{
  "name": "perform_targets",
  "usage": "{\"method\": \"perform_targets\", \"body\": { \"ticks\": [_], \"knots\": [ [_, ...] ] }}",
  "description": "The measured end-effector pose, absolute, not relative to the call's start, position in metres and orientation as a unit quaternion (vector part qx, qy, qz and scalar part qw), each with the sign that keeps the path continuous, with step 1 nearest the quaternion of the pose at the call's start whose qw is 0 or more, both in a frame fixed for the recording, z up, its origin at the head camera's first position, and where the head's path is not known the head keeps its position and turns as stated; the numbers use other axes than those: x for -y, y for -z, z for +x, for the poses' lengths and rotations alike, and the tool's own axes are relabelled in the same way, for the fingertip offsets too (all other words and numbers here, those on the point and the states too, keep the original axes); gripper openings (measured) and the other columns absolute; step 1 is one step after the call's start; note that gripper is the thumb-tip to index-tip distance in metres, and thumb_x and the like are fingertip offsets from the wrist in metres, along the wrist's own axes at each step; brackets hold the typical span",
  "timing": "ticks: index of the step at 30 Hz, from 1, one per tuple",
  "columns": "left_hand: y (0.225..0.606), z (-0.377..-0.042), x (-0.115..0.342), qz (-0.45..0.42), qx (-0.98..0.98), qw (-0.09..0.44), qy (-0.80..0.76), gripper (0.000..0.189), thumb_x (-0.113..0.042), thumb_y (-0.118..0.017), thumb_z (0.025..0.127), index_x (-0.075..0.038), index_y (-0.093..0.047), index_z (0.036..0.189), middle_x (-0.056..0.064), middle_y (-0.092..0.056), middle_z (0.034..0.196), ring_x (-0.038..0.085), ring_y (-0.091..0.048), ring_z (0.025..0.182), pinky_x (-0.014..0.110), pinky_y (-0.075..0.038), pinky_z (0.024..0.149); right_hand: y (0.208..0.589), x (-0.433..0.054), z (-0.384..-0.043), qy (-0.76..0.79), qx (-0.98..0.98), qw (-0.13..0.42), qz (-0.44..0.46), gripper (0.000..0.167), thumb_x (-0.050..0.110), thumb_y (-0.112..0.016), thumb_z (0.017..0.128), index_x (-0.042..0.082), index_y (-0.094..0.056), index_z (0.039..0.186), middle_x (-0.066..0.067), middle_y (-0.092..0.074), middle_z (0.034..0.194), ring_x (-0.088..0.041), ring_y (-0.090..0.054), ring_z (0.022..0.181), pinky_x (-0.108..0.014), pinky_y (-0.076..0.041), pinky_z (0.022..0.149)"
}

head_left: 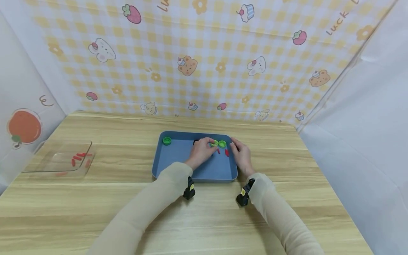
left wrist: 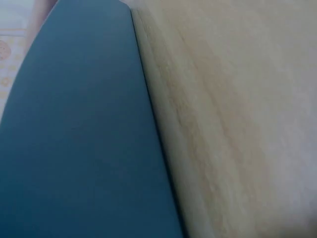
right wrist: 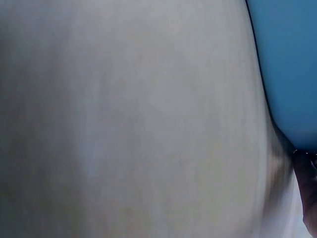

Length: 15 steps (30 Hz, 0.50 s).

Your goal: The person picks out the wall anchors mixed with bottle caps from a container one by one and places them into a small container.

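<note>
In the head view a shallow blue tray [head_left: 172,159] lies on the table. My left hand [head_left: 201,150] reaches over it and pinches a yellow-green round cap [head_left: 214,143] between thumb and fingertips. Right beside that cap sits a bright green cap [head_left: 222,144], with small red pieces [head_left: 226,152] just below. A darker green cap [head_left: 166,141] stands in the tray's far left corner. Behind my left hand a black thing [head_left: 195,141] is mostly hidden. My right hand [head_left: 242,156] grips the tray's right rim near the far corner; a fingertip [right wrist: 305,173] shows at that edge in the right wrist view.
A clear plastic box [head_left: 60,159] stands at the table's left side, with several red pieces [head_left: 77,158] in it. The wooden table [head_left: 204,212] meets a patterned cloth backdrop [head_left: 220,85] at the back and white sheets at both sides.
</note>
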<state>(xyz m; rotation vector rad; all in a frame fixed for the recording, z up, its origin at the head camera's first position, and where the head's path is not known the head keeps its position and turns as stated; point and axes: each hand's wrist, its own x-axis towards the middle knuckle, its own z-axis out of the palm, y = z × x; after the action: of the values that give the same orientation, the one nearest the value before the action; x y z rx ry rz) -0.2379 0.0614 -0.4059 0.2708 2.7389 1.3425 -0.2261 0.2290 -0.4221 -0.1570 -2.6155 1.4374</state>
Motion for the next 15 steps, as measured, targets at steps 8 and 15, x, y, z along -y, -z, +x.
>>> {"method": "perform_targets", "body": {
  "ticks": [8, 15],
  "knots": [
    [0.406, -0.241, -0.071, 0.094, -0.912, 0.037, -0.399, 0.028, -0.025, -0.068, 0.087, -0.011, -0.068, 0.111, 0.003, -0.070, 0.088, 0.016, -0.063, 0.075, 0.029, -0.049, 0.066, 0.424, -0.231, -0.227, -0.483, 0.871, 0.075, -0.049, 0.036, 0.013, -0.050, 0.098, 0.003, -0.053, 0.132, -0.016, -0.056, 0.131, -0.026, -0.055, 0.118, -0.040, -0.045, 0.096],
    [0.406, -0.241, -0.076, 0.101, -0.921, 0.032, -0.375, 0.029, -0.024, -0.067, 0.087, -0.009, -0.067, 0.112, 0.006, -0.070, 0.100, 0.018, -0.063, 0.078, 0.033, -0.050, 0.070, 0.424, -0.231, -0.227, -0.487, 0.869, 0.078, -0.048, 0.035, 0.012, -0.050, 0.098, 0.003, -0.054, 0.132, -0.016, -0.056, 0.131, -0.026, -0.053, 0.120, -0.040, -0.044, 0.097]
  ]
}}
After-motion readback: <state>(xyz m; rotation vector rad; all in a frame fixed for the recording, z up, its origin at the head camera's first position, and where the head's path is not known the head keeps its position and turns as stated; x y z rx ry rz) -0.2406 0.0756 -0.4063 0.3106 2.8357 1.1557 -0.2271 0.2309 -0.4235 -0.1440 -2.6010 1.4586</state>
